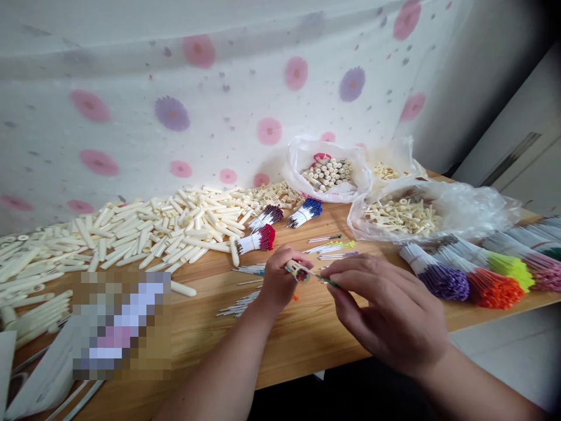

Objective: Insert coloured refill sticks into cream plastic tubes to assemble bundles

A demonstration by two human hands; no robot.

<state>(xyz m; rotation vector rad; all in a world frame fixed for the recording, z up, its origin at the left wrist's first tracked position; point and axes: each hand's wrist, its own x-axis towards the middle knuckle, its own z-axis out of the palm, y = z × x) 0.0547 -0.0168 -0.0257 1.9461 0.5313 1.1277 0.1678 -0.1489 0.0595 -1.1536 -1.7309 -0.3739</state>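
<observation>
My left hand (279, 282) is closed round a cream pen barrel (298, 272), its open end turned toward my right hand. Coloured refill ends show inside that opening. Between the thumb and fingers of my right hand (390, 310) is a thin pen refill with a green end (328, 281); its other end reaches the mouth of the barrel, and I cannot tell how far in it goes. On the table beyond my hands lie small groups of loose refills: yellow-ended (337, 247), purple-ended (336, 256) and green-ended ones (324, 238). More white refills (240, 304) lie beside my left wrist.
A large heap of cream pen barrels (144, 228) spreads along the wall at left. Plastic bags (464, 207) of small cream parts stand at the back right. Bundled refills (499, 286) line the right edge; red-ended (258, 238) and blue-ended bundles (307, 212) lie mid-table. A patch at lower left is pixelated.
</observation>
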